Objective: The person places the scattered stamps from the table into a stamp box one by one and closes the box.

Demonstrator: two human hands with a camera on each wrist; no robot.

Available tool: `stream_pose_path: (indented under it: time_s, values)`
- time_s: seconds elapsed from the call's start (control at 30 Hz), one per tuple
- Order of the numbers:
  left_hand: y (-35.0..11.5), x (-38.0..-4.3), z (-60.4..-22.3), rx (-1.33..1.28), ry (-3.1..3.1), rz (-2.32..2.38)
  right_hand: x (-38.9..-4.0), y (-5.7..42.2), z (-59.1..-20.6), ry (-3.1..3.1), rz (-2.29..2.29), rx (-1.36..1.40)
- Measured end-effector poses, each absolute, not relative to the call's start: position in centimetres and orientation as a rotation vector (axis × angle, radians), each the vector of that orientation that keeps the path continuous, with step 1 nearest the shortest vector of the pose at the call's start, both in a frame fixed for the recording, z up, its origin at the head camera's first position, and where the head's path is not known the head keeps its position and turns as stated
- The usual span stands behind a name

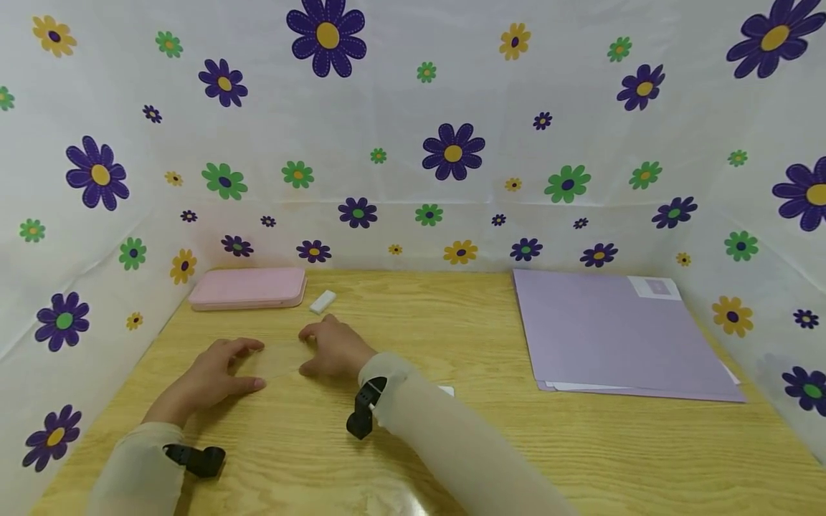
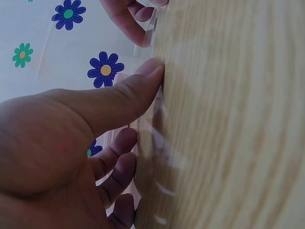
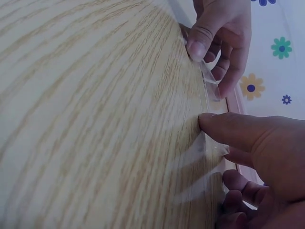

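Observation:
Between the two hands, low over the wooden table, a clear, flat plastic piece (image 1: 282, 360) shows faintly; its exact kind cannot be told. My left hand (image 1: 216, 373) holds its left side, thumb toward me and fingers on the far edge. On the opposite side, my right hand (image 1: 338, 349) grips it between thumb and fingers. Seen from the left wrist, the clear plastic (image 2: 150, 36) is edge-on against the wood grain, with glossy reflections. A white eraser (image 1: 323, 302) lies just beyond the right fingertips.
A pink pencil case (image 1: 248, 288) rests at the back left. Toward the right lies a lavender folder (image 1: 619, 337) with white sheets poking out. Partly hidden by the right sleeve is a small white object (image 1: 447, 390). Flower-printed cloth (image 1: 387, 107) encloses the back and sides.

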State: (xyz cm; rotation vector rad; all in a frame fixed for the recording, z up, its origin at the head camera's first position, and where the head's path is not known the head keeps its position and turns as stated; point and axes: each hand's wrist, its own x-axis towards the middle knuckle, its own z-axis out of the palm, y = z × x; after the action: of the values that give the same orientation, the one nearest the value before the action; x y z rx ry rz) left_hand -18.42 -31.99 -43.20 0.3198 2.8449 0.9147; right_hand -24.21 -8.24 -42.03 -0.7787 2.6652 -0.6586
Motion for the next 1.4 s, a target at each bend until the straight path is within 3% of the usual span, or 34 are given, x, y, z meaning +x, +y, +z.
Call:
stream_pose_path:
  time_s: [0.53,1.4]
  values:
    - [-31.1,-18.2,-42.0,0.416,2.773,1.062,-24.8,-6.9,-41.6,2.492,-1.008,-0.842]
    - [-25.3,-16.4,-37.7,0.68,2.862,1.126,-21.6,2.4,-37.9,2.479,-1.257,-1.002]
